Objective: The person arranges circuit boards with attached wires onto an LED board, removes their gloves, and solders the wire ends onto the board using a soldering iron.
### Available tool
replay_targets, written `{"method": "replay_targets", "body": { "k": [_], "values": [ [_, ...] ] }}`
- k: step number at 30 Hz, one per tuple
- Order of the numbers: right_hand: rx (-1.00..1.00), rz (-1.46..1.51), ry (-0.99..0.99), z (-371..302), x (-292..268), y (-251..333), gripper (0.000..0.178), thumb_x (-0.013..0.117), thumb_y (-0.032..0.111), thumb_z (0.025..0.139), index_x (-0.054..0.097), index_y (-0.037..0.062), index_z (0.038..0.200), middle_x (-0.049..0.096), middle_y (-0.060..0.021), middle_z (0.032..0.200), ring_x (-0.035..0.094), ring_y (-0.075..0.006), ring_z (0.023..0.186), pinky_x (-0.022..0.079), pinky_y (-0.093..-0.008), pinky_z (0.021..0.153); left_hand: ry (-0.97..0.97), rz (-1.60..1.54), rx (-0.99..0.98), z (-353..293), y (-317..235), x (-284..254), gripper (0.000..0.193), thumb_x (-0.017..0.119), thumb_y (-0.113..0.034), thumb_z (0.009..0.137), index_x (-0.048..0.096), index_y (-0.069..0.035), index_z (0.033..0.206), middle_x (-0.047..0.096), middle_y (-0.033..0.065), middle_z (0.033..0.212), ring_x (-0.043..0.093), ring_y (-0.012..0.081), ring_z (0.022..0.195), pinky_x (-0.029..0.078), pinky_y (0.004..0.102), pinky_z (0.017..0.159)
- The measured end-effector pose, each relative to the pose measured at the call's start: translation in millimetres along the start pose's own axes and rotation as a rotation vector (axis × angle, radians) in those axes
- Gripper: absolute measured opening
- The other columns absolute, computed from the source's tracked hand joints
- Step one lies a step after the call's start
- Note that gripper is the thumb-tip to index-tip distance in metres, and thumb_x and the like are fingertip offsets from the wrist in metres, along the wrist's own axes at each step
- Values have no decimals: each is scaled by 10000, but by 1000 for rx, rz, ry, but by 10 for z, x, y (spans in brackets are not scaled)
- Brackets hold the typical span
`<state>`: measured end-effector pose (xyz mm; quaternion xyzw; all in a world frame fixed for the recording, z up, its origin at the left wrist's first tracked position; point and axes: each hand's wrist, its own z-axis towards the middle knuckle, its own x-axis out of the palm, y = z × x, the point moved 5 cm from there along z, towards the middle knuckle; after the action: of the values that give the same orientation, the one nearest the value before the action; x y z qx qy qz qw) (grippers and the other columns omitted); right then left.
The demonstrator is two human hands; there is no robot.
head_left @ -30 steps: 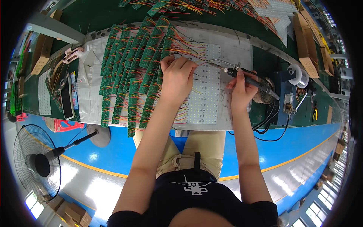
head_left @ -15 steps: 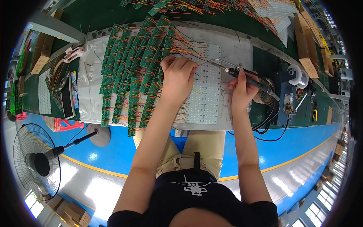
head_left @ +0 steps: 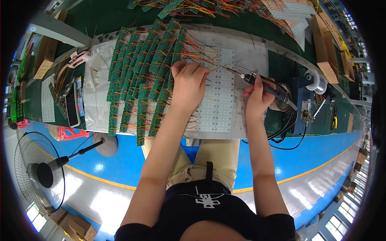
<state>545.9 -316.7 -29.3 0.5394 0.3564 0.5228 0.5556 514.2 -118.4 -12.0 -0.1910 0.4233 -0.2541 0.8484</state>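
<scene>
My left hand [head_left: 189,86] is closed in a pinch over the right edge of the green circuit board strips [head_left: 143,76]. A thin red wire [head_left: 213,69] runs from its fingertips toward the iron's tip. In my right hand [head_left: 258,100] is a black soldering iron [head_left: 277,91], gripped like a pen, with a thin metal tube along its top. Its tip points left, above the upper part of a white LED panel [head_left: 219,108]. Red, yellow and black wires fan out from the strips over that panel. Whether the tip touches the wire cannot be made out.
At the right stand a solder wire spool [head_left: 317,82] on a stand and a coiled black cable [head_left: 287,124]. Cardboard boxes [head_left: 326,50] line the far right. A phone [head_left: 72,105] lies at left. More wired boards [head_left: 189,6] lie at the back; a fan [head_left: 40,172] stands lower left.
The soldering iron has tilted slightly and its handle end has dropped a little as my right hand shifted. My left hand stays nearly where it was.
</scene>
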Motion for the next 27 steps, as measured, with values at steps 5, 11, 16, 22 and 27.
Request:
{"method": "replay_targets", "body": {
  "k": [5,11,16,22,27],
  "values": [
    [-6,14,-9,0,-1,12,150,577,90,874,453,13,840,480,-42,547,441,-85,414,388,-239,392,-9,2,12,7,-3,9,87,636,-21,709,620,-84,767,589,36,718,563,231,726,354,396,857],
    [-13,13,-3,-12,39,37,161,554,136,895,445,37,830,472,-41,508,431,-92,406,354,-225,402,6,20,58,34,-105,-84,131,666,-44,679,628,-89,796,594,38,843,557,238,826,351,389,866],
    [19,58,-46,3,-43,1,169,597,116,868,461,23,831,491,-36,528,452,-85,412,365,-225,389,-232,-56,-27,162,-257,-651,183,676,-71,692,632,-97,868,574,52,872,536,248,892,343,406,868],
    [11,60,-27,25,-15,22,164,567,131,884,456,31,817,465,-29,523,428,-81,407,361,-223,393,144,319,-105,85,-33,-961,181,693,-136,692,641,-151,865,525,25,899,498,193,853,317,368,817],
    [19,148,-3,23,-12,6,152,603,101,865,483,13,833,497,-18,610,450,-65,450,362,-214,403,242,405,-29,29,-99,-922,194,681,-125,681,640,-170,865,499,34,911,490,213,903,304,378,830]
  ]
}}
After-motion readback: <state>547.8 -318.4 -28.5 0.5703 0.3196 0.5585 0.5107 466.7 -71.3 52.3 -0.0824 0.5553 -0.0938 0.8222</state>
